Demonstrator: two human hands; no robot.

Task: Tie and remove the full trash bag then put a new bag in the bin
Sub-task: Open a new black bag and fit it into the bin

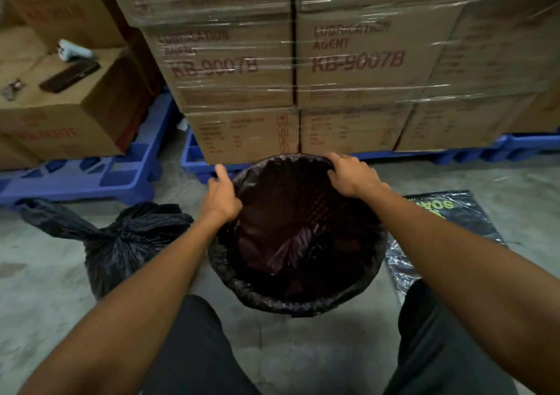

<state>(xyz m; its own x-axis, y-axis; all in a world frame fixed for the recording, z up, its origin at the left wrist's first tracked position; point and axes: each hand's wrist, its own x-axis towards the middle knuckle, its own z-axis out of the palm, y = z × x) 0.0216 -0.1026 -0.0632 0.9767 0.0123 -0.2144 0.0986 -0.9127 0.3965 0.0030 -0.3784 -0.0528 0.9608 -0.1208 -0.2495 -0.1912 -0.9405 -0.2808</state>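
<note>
the bin sits on the concrete floor between the person's knees, lined with a new black bag whose edge is folded over the rim all round; a lattice pattern of the bin wall shows through the film. the left hand pinches the bag's edge at the far-left of the rim, thumb raised and fingers curled over the plastic. the right hand grips the folded edge at the far-right of the rim, fingers hooked over the outside.

just left of the left forearm lies the full trash bag, black, its neck tied and twisted into a tail pointing away to the left. right of the right forearm a flat plastic pack lies on the floor, with yellow-green letters seen upside down, reading partly "soa".

beyond both hands, shrink-wrapped cartons on blue pallets read "lubrication agent" and "kb-9007b" in red. far left, another carton carries a dark phone-like object; its red print is too blurred to read.
</note>
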